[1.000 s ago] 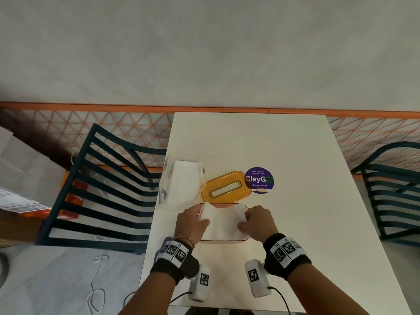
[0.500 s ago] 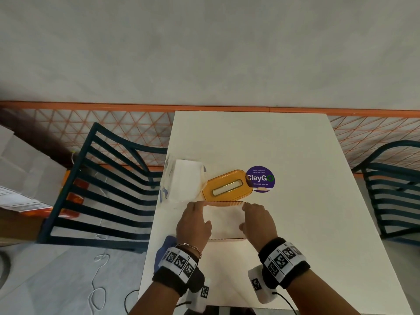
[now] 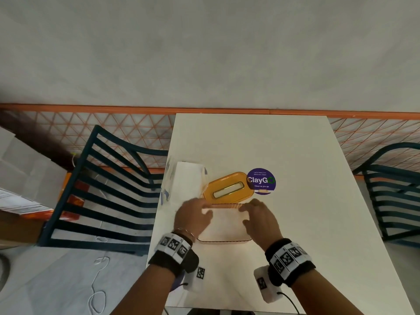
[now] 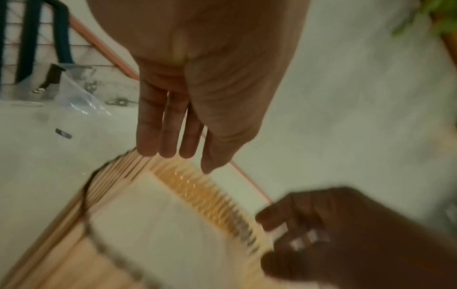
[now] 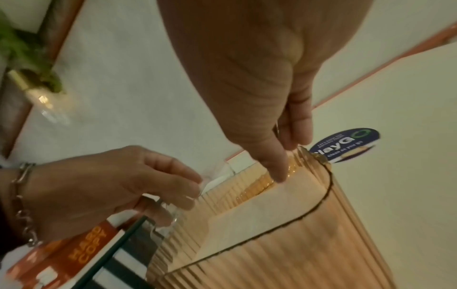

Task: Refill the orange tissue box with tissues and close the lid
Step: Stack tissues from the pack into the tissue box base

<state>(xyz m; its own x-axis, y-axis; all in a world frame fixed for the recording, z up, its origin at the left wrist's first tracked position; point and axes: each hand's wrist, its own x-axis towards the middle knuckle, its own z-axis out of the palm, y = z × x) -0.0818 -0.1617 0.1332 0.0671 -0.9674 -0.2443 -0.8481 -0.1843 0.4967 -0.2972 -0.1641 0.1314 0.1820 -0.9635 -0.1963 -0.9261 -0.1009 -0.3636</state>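
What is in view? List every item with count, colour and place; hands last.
Ribbed translucent orange tissue box: one, near table edge, open.
White tissue stack: one, inside the box.
Orange slotted plastic lid: one, on the table behind the box.
Clear plastic tissue pack: one, white contents, left of the lid.
Round purple ClayGo sticker: one, right of the lid.
White table: one.
Dark slatted chairs: two, flanking the table.
Left hand: at the box's left end.
Right hand: at its right end.
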